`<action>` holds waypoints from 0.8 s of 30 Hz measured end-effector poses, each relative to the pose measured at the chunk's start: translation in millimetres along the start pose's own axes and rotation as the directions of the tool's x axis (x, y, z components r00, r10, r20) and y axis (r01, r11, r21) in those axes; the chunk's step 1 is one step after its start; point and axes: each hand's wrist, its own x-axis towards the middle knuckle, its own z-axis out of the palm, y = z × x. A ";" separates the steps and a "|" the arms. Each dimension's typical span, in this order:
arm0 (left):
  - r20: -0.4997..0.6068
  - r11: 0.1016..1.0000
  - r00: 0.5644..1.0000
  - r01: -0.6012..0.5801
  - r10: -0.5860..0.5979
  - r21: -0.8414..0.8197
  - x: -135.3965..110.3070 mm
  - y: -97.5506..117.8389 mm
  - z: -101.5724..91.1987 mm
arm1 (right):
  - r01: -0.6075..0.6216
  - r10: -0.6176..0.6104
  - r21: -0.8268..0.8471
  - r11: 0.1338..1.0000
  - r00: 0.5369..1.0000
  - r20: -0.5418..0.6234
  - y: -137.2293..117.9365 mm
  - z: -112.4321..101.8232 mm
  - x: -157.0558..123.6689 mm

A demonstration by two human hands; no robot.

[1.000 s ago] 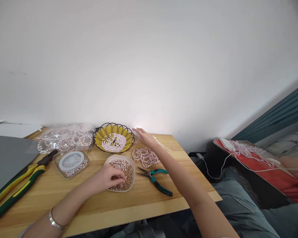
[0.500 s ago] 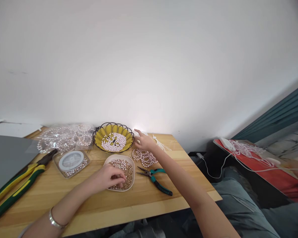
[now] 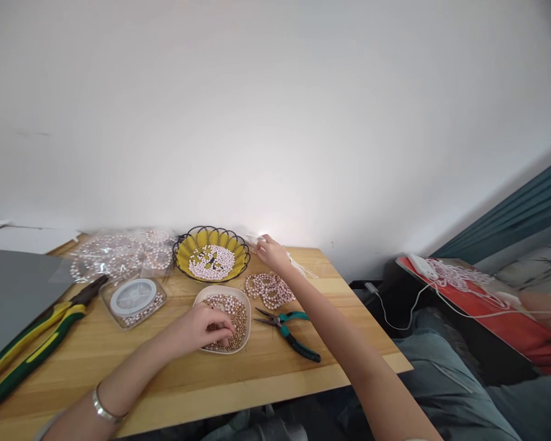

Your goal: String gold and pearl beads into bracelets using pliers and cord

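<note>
My left hand (image 3: pixel 201 327) rests in a white dish of gold and pearl beads (image 3: pixel 236 309), fingers curled down among the beads. My right hand (image 3: pixel 272 252) reaches to the far side of the wooden table (image 3: pixel 174 380), right of a yellow wire-rimmed bowl of pearl beads (image 3: pixel 211 255). Its fingers are pinched at a small clear thing by the wall that I cannot make out. A heap of pearl bead strands (image 3: pixel 270 290) lies just below that hand, and white cords (image 3: pixel 303 267) lie beside it.
Teal pliers (image 3: pixel 288 331) lie right of the dish. A clear box with a thread spool (image 3: pixel 132 298) and bags of bead strands (image 3: pixel 114 257) sit at left. Large green-yellow pliers (image 3: pixel 30 352) and a grey sheet (image 3: pixel 9 294) lie far left. A red board with cables (image 3: pixel 477 300) stands right.
My right hand went from flat and stretched out to pinched, moving slightly back toward the wall. My left hand stayed in the bead dish.
</note>
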 end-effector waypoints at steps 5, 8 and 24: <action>-0.003 1.000 1.000 -0.014 0.014 -0.004 0.3 -0.3 0.2 | -0.018 0.055 0.260 0.965 0.989 -0.138 12.0 -12.7 5.7; -0.009 1.000 1.000 -0.020 0.020 -0.013 0.5 -0.2 0.5 | -0.019 0.087 0.437 0.899 0.987 -0.135 15.4 -27.0 10.3; -0.023 1.000 1.000 -0.001 0.001 -0.012 -0.5 3.8 0.9 | 0.318 -0.184 0.550 0.772 0.940 -0.285 -185.1 -22.9 71.3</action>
